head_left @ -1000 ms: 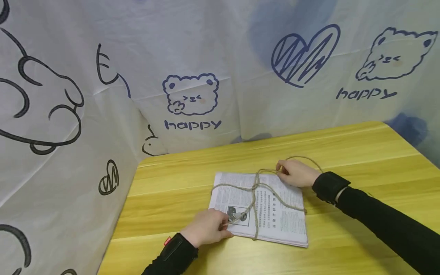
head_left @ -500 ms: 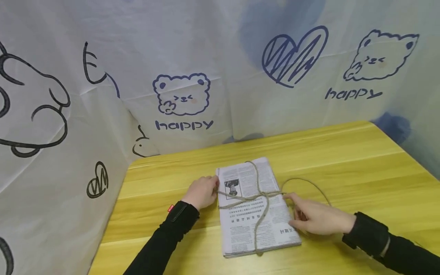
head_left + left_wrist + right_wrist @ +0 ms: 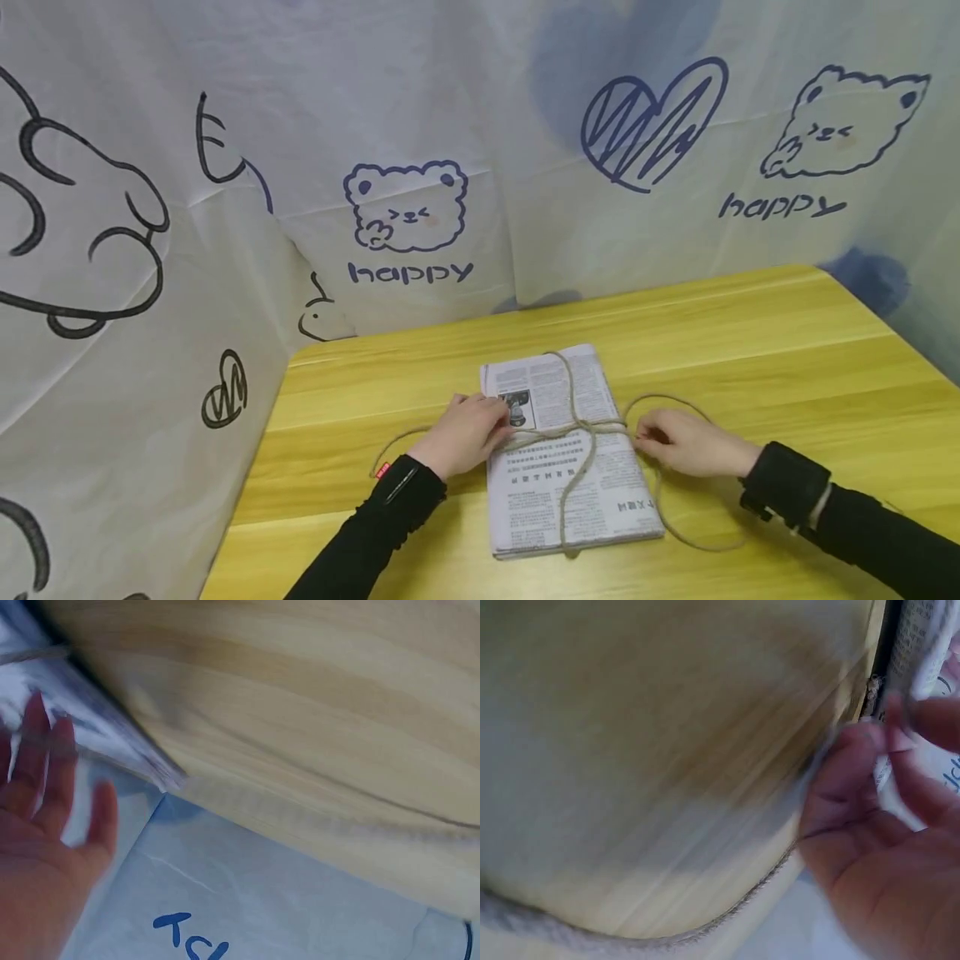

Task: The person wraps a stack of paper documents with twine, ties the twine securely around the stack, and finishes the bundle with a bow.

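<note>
A flat stack of folded newspapers (image 3: 540,521) lies on the table, with jute rope (image 3: 585,425) crossing over its top face. My left hand (image 3: 465,433) reaches over the stack's left edge, fingertips at the rope strands near the printed photo. In the left wrist view the left fingers (image 3: 56,780) look loosely extended, with a strand passing across them. At the right edge, my right hand (image 3: 693,446) pinches the rope between thumb and fingers. Blurred in the right wrist view, that pinch (image 3: 892,731) sits beside the paper's side.
One loose rope end (image 3: 393,439) curves out on the left, behind the left wrist. Another length (image 3: 686,540) loops around the right hand over the yellow wood-grain table (image 3: 787,350). A white cloth with drawings (image 3: 510,100) hangs behind and to the left.
The newspaper stack has turned about a quarter turn clockwise. Since half a second ago, my left hand has moved rightward onto the stack's edge, and a rope end now shows at left.
</note>
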`<state>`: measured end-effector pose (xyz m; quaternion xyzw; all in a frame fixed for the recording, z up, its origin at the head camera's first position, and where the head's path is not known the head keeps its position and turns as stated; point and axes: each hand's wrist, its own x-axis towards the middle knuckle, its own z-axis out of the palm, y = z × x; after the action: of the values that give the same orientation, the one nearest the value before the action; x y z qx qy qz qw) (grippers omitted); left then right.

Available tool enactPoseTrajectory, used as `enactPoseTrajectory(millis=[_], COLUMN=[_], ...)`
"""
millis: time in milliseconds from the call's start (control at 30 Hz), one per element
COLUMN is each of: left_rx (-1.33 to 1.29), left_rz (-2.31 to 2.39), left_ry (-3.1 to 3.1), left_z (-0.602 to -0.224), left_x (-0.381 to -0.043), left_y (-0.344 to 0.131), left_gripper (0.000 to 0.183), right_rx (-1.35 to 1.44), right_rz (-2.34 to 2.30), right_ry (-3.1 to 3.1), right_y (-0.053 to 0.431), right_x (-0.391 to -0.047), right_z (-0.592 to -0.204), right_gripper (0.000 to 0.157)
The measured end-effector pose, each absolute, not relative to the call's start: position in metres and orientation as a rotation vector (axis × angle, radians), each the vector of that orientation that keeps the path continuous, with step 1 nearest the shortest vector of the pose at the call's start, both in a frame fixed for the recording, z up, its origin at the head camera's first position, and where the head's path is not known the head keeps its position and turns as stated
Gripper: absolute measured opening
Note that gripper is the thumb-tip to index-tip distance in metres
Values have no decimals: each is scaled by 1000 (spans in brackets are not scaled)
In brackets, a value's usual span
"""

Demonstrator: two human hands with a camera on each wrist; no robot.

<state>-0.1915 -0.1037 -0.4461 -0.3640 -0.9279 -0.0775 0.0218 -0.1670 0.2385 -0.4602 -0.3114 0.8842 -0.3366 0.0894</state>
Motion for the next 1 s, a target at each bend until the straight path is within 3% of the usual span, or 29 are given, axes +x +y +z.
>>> enactPoseTrajectory(millis=[167, 467, 633, 1000], left_rx=[-1102, -1057, -1022, -851], left_rz=[-524, -545, -640, -694], left_ry=[-2885, -2827, -2814, -2896], left_z=[-432, -418, -420, -440], left_x=[-184, -171, -169, -164], left_y=[-107, -108, -109, -153], left_gripper=[10, 24, 27, 31], right_rx=[-997, -1128, -1088, -994], right_rz=[-1238, -1336, -1308, -1148], right_ry=[2486, 2284, 2262, 2293], right_y=[237, 215, 213, 262], right_x=[-177, -198, -211, -219], right_z=[-442, -414, -416, -440], right_gripper=[24, 28, 29, 30])
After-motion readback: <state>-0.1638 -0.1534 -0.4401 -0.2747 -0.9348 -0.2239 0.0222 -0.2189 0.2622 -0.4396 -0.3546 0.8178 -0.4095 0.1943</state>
